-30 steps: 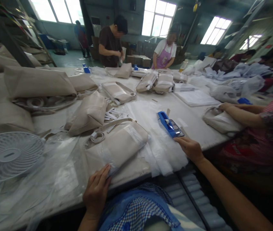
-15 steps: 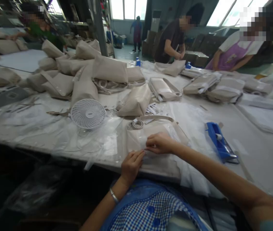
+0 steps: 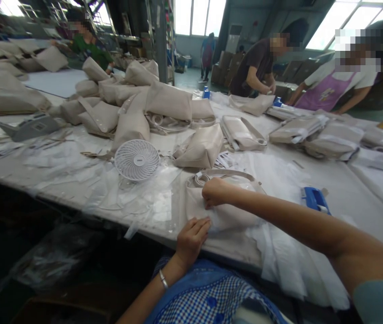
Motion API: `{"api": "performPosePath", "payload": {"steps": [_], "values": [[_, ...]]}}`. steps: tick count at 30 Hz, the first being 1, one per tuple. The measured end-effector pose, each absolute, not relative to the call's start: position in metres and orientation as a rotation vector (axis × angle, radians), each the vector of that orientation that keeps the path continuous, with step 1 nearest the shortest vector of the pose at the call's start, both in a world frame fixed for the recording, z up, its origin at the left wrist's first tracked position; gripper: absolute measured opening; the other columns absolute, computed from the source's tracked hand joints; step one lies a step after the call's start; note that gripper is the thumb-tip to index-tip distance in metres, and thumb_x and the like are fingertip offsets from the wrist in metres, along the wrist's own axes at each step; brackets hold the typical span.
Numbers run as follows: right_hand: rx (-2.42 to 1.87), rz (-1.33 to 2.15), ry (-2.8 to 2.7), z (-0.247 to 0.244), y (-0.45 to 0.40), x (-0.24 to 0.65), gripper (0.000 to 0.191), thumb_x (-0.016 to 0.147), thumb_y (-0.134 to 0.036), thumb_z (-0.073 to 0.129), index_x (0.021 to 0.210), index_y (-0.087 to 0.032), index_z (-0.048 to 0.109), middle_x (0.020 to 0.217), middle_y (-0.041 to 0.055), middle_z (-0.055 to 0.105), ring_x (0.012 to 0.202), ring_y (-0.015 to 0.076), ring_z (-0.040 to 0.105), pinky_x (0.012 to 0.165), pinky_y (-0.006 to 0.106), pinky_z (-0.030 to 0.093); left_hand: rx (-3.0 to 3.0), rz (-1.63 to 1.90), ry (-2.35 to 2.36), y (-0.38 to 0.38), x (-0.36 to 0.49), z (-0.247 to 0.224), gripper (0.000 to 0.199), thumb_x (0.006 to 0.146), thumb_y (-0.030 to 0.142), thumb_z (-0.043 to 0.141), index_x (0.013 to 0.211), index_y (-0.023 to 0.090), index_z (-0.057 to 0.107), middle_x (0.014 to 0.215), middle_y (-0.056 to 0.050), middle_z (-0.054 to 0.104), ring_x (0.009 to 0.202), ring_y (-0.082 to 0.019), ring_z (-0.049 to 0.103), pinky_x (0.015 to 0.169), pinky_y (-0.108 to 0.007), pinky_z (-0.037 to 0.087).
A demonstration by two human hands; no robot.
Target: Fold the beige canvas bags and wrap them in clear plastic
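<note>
Beige handbag point(image 3: 230, 219) lies at the tabletop's point(image 3: 350, 191) near edge, coiled strap point(image 3: 201, 179) at its far left corner. Left hand point(image 3: 193, 238): fingers outstretched on the bag's near side. Right hand point(image 3: 214, 191): curled over the bag; I cannot tell whether it pinches anything. Blue tape dispenser point(image 3: 314, 199) right, white fan point(image 3: 137, 160) left.

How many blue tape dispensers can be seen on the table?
3: the near dispenser, beyond the right forearm; a far dispenser, left of the dark-shirted person; another nearer that person. Others may be hidden.
</note>
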State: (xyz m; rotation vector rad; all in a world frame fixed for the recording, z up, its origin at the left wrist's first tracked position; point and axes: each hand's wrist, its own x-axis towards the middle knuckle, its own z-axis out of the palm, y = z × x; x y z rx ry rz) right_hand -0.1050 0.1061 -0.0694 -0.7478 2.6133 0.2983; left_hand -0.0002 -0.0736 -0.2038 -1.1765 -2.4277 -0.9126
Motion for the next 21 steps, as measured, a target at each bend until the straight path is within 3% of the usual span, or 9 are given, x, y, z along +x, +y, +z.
{"api": "performPosePath", "payload": {"steps": [4,7,12,15,18,21], "values": [[-0.64,0.24,2.69,-0.076,0.123,-0.117,0.051,0.065,-0.058,0.084,0.09,-0.015,0.078,0.086,0.0159,0.074,0.087,0.0324,0.068,0.078,0.037,0.046,-1.17,-0.932,-2.437,-0.074,-0.001,-0.204,0.049,0.089,0.006,0.058,0.134,0.025,0.056,0.13,-0.002,0.067,0.113,-0.021,0.063,0.103,-0.042,0.055],[-0.397,-0.006,2.807,-0.083,0.15,-0.125,0.065,0.057,-0.071,0.082,0.093,-0.017,0.075,0.09,0.0126,0.073,0.086,0.0312,0.068,0.076,0.035,0.046,-1.158,-0.943,-2.436,-0.074,-0.001,-0.204,0.047,0.091,0.008,0.058,0.134,0.026,0.056,0.13,-0.002,0.067,0.112,-0.021,0.064,0.102,-0.043,0.056],[0.104,-0.269,3.101,-0.085,0.178,-0.101,0.035,0.091,-0.05,0.058,0.098,-0.018,0.069,0.091,0.0102,0.073,0.083,0.0245,0.066,0.069,0.03,0.042,-1.154,-0.944,-2.399,-0.072,-0.001,-0.203,0.05,0.088,0.006,0.06,0.133,0.026,0.057,0.129,-0.001,0.067,0.111,-0.021,0.064,0.101,-0.043,0.056],[0.212,-0.482,3.165,-0.088,0.182,-0.049,0.038,0.099,-0.046,0.043,0.089,-0.018,0.066,0.08,0.007,0.072,0.073,0.0195,0.065,0.064,0.027,0.042,-1.128,-1.067,-2.407,-0.075,0.001,-0.197,0.05,0.084,0.003,0.062,0.128,0.027,0.061,0.127,-0.001,0.068,0.112,-0.021,0.063,0.102,-0.043,0.055],[0.364,-1.202,2.735,-0.106,0.184,0.017,0.057,0.096,-0.063,0.039,0.066,-0.019,0.059,0.054,0.0018,0.061,0.045,0.0139,0.055,0.048,0.025,0.039,-1.158,-1.392,-2.405,-0.084,-0.001,-0.183,0.034,0.085,0.01,0.062,0.113,0.028,0.068,0.123,-0.002,0.07,0.113,-0.02,0.064,0.104,-0.043,0.053],[0.66,-1.526,2.142,-0.137,0.179,0.071,0.069,0.088,-0.078,0.039,0.067,-0.017,0.063,0.053,0.0052,0.064,0.037,0.0135,0.053,0.04,0.024,0.039,-0.982,-1.597,-2.415,-0.09,-0.015,-0.174,0.023,0.092,0.02,0.055,0.109,0.026,0.07,0.122,-0.005,0.07,0.115,-0.021,0.064,0.103,-0.042,0.053]]}}
